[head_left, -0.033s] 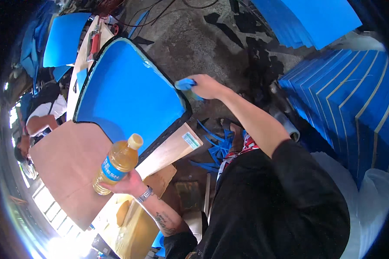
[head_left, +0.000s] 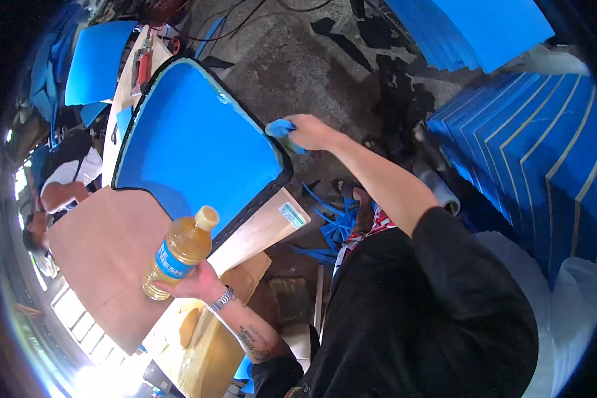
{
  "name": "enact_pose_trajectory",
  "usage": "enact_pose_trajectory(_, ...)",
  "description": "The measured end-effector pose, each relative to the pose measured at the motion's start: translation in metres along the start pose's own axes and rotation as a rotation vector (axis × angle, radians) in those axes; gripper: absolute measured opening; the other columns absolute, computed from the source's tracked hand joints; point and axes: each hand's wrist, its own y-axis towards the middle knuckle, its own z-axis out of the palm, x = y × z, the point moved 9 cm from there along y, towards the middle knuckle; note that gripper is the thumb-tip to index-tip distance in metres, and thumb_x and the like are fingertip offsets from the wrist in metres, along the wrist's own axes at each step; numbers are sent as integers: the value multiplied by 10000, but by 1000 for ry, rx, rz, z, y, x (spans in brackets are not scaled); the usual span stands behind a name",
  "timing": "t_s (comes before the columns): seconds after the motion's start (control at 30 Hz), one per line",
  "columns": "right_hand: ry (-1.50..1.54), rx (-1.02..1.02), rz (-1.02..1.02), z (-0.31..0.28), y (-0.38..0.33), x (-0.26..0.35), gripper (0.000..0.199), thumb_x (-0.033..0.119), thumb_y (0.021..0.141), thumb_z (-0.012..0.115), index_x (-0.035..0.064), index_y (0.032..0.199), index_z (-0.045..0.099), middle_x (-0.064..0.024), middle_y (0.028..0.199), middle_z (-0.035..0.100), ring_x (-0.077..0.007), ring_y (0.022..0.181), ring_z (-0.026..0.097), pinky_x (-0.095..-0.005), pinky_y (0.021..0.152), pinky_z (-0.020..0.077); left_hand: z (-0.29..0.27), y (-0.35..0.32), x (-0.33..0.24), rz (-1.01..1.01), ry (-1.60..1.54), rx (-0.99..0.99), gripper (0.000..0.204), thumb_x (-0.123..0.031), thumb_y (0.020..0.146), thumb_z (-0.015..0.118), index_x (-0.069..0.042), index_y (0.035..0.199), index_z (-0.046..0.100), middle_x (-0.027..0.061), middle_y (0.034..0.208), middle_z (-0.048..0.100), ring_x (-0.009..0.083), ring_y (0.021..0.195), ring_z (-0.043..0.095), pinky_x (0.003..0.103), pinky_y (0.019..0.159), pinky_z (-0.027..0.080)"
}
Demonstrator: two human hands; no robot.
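Note:
In my left hand (head_left: 199, 284) is a clear plastic bottle (head_left: 181, 249) of amber liquid with a blue label and a pale cap, tilted toward the right. My fingers wrap round its lower part. My right hand (head_left: 310, 132) pinches a small blue piece of foam or cloth (head_left: 280, 129) at the right edge of a large blue panel (head_left: 199, 139). This panel has a dark rim, and a paler, wet-looking band runs along its border. A glossy patch (head_left: 223, 99) shows near its upper right edge. The right fingertips are partly hidden.
Under the panel lie wooden boards (head_left: 272, 219) and a brown sheet (head_left: 106, 259). Stacked blue foam sheets (head_left: 544, 159) stand at right, with more at top right. Blue offcuts (head_left: 335, 232) litter the floor. A red-handled tool (head_left: 143, 69) lies at upper left; another person (head_left: 66, 176) is at far left.
My right hand and the blue piece have shifted slightly left along the panel's edge. My left hand still holds the bottle in the same place.

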Motion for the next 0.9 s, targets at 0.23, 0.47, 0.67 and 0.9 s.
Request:
enact_pose_trajectory(0.23,308,104,168,41,-81,16,358,78,740,546,5,1086,600,-155,957,651,-173,886,602,-320,817,457,-14,1,4,-7,13,61,805,-592,796,509,-33,1336,300,190,1322,402,343,1227,404,495,1036,316)
enact_pose_trajectory(0.47,90,-71,119,-22,-13,7,397,69,736,518,60,1124,598,-180,977,645,-257,899,632,-339,853,466,-8,-1,5,13,0,-13,807,-589,804,501,-28,1345,288,194,1331,393,344,1233,397,500,1036,312)
enact_pose_trajectory(0.67,-167,-49,17,27,-16,9,438,40,741,470,108,1157,586,-200,1061,604,-365,964,580,-410,862,453,-15,-2,-1,-12,-7,14,816,-588,801,508,-23,1346,288,199,1337,388,351,1238,389,505,1038,307)
enact_pose_trajectory(0.9,127,149,-155,40,-113,61,401,99,769,500,141,1156,598,-186,1105,590,-335,1006,575,-389,854,463,-31,5,0,-3,-24,8,822,-599,787,521,-26,1336,308,191,1341,387,357,1245,378,515,1040,302)
